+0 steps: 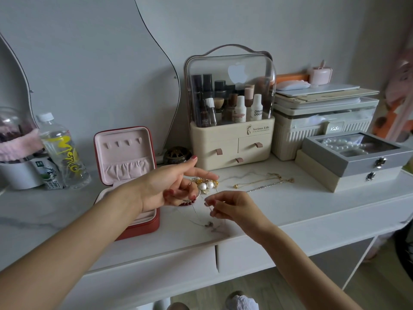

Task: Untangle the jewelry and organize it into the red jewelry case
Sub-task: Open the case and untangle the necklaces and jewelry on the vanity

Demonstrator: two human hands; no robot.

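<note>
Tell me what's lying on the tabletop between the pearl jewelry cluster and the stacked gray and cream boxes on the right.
In the head view, a gold necklace and a silver chain lie stretched across the white tabletop there.

Jewelry case [128, 166] left on table [312, 211] — tangled jewelry [204, 185] right of it.
</note>
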